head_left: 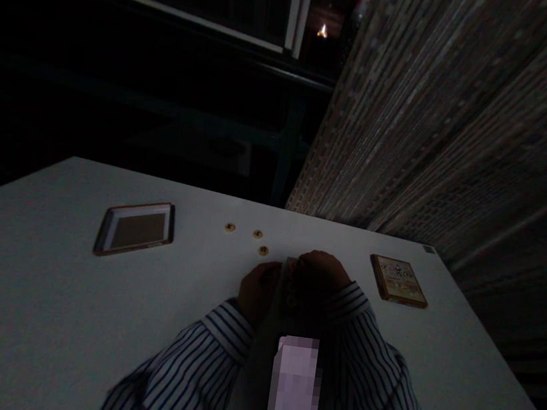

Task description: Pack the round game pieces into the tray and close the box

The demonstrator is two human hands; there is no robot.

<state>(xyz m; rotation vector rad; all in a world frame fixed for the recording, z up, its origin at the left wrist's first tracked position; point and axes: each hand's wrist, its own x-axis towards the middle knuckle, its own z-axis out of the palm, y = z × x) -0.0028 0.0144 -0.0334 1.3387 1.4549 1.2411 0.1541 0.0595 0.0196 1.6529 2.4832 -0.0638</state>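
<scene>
My left hand (257, 290) and my right hand (321, 273) rest close together on the white table (38, 308), both in striped sleeves. Their fingers curl round a small dark object (289, 281) with round pale pieces on it; the dim light hides what it is. Three small round tan discs (257, 234) lie on the table just beyond my hands.
An open shallow box or tray (135, 228) with a brown inside lies at the left. A flat printed box lid (398, 280) lies at the right. A tall stack of corrugated cardboard (466, 123) rises behind the table's right side. The far background is dark.
</scene>
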